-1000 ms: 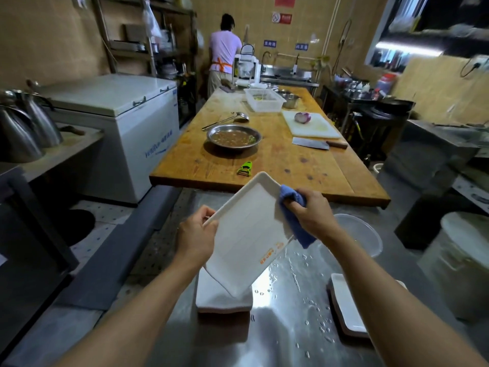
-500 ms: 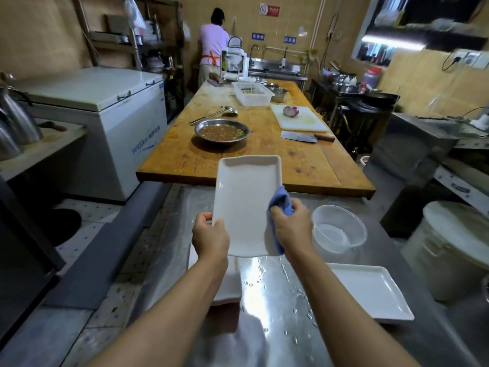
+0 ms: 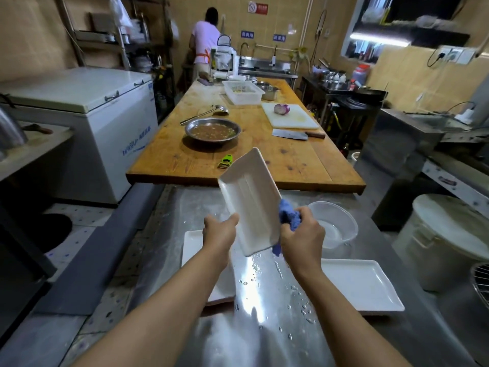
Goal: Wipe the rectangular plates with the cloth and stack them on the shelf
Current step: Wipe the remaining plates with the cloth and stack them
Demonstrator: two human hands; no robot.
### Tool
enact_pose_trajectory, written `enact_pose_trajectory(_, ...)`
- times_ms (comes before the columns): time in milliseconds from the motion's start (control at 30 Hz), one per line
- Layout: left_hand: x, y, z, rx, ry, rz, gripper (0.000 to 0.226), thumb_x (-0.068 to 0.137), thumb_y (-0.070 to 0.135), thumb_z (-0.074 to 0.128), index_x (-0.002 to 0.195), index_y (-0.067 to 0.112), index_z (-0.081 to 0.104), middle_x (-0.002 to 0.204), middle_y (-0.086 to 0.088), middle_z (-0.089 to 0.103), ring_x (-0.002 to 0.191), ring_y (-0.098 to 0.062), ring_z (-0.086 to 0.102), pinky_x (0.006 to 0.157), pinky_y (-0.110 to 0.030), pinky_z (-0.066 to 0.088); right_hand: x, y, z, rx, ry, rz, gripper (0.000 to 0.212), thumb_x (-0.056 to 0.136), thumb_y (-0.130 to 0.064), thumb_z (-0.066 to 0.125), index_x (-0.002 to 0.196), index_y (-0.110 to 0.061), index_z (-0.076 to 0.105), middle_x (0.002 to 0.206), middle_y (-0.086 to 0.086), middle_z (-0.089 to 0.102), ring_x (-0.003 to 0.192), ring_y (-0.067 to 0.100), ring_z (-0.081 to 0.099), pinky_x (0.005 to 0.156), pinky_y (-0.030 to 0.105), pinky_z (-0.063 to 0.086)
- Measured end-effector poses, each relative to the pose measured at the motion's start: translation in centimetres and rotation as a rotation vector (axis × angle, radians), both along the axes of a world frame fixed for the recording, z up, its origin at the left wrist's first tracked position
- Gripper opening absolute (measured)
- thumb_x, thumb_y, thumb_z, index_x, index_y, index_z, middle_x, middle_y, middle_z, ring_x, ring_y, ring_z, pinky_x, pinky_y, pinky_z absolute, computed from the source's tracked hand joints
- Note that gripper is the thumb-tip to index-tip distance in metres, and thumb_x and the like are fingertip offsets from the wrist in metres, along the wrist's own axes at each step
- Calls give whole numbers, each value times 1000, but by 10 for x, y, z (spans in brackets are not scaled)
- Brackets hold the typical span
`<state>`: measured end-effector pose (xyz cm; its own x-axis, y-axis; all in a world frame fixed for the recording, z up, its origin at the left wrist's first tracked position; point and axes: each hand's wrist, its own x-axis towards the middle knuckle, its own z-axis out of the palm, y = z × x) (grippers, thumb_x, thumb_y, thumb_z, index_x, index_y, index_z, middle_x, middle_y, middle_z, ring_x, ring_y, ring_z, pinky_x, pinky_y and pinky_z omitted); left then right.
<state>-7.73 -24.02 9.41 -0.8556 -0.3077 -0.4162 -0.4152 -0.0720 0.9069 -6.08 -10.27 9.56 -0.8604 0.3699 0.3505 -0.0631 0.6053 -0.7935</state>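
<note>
Two bare hands hold one white rectangular plate (image 3: 248, 202) in the air above a wet steel counter (image 3: 264, 327), seen from the head camera looking forward and down. The plate is tilted, its far corner pointing up and away, its inner face turned toward the viewer.

The left hand (image 3: 219, 233) grips the plate's lower left long edge, thumb on the inner face and fingers curled behind. The right hand (image 3: 301, 237) is closed around a bunched blue cloth (image 3: 288, 218) and presses it against the plate's right edge, near the lower corner. Both forearms reach forward, roughly parallel, wrists slightly raised.

The plate looks rigid, smooth and glossy, probably melamine or ceramic; with water droplets on the counter it is likely damp and slippery, so a firm pinch on the raised rim seems the safest hold. The cloth looks soft and absorbent.

Two more white plates lie flat on the counter: one (image 3: 194, 250) under the left forearm, another (image 3: 362, 284) to the right. A clear plastic bowl (image 3: 336, 221) sits just beyond the right hand. No shelf for stacking can be identified with certainty.
</note>
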Motion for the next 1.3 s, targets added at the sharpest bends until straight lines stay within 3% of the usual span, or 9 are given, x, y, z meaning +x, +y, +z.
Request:
enact_pose_trajectory(100, -1, 10, 19, 167, 104, -125, 53, 92, 43, 54, 137, 22, 35, 133, -4, 53, 110, -21, 55, 79, -32, 39, 2, 3, 2, 237, 170, 60, 15, 71, 6, 63, 77, -3, 54, 65, 12, 55, 57, 30, 49, 53, 29, 29)
enact_pose_trajectory(233, -9, 20, 36, 461, 46, -143, 52, 88, 52, 55, 125, 16, 45, 111, -13, 64, 96, -28, 64, 85, -45, 53, 11, -2, 1, 503, 363, 213, 20, 64, 7, 76, 75, 0, 61, 67, 15, 61, 53, 28, 57, 44, 31, 47)
enact_pose_trajectory(400, -14, 14, 17, 447, 51, 24, 22, 97, 12, 49, 119, 8, 46, 96, -17, 59, 76, -24, 61, 56, -36, 55, 17, 4, -9, 643, 423, 316, 21, 63, 9, 77, 80, -1, 68, 80, 14, 67, 67, 28, 65, 49, 32, 54)
enact_pose_trajectory(533, -5, 5, 3, 610, 128, 14, 29, 96, -3, 40, 117, 11, 53, 87, -12, 63, 70, -21, 61, 51, -28, 55, 27, 9, -21, 573, 372, 533, 25, 78, -6, 61, 101, -2, 67, 108, 13, 63, 99, 27, 60, 79, 31, 54)
enact_pose_trajectory(633, 1, -5, -3, 552, 191, -100, 28, 95, 2, 45, 108, 20, 60, 87, -9, 69, 77, -22, 65, 66, -34, 56, 32, 11, -28, 446, 130, 663, 42, 89, -30, 48, 126, -11, 57, 138, 4, 46, 125, 15, 44, 101, 25, 40)
enact_pose_trajectory(700, 3, -11, -4, 511, 212, -166, 27, 95, 5, 46, 101, 25, 62, 84, -4, 71, 75, -19, 65, 66, -33, 55, 28, 7, -27, 382, 32, 683, 44, 92, -27, 41, 134, -16, 49, 146, -2, 34, 133, 10, 34, 108, 18, 28)
enact_pose_trajectory(867, 7, -18, -6, 525, 251, -322, 32, 90, 1, 51, 108, 24, 64, 86, -7, 73, 71, -20, 68, 62, -33, 56, 6, -16, -6, 232, 20, 660, 48, 88, -12, 37, 134, -11, 48, 146, 3, 34, 130, 4, 30, 108, 8, 17)
enact_pose_trajectory(1133, 16, -25, -3, 447, 241, -507, 38, 90, -6, 47, 118, 19, 55, 78, -8, 64, 61, -17, 62, 57, -29, 54, -37, -28, 20, 379, 98, 598, 46, 86, -2, 47, 131, -7, 51, 144, 14, 39, 132, 27, 36, 110, 35, 28)
enact_pose_trajectory(1300, 22, -30, -9, 484, 289, -540, 32, 87, 3, 54, 114, 19, 60, 90, -11, 68, 71, -21, 67, 69, -35, 55, -49, -6, 14, 284, -14, 476, 44, 90, 1, 44, 133, -7, 49, 142, 10, 39, 127, 23, 42, 104, 25, 31)
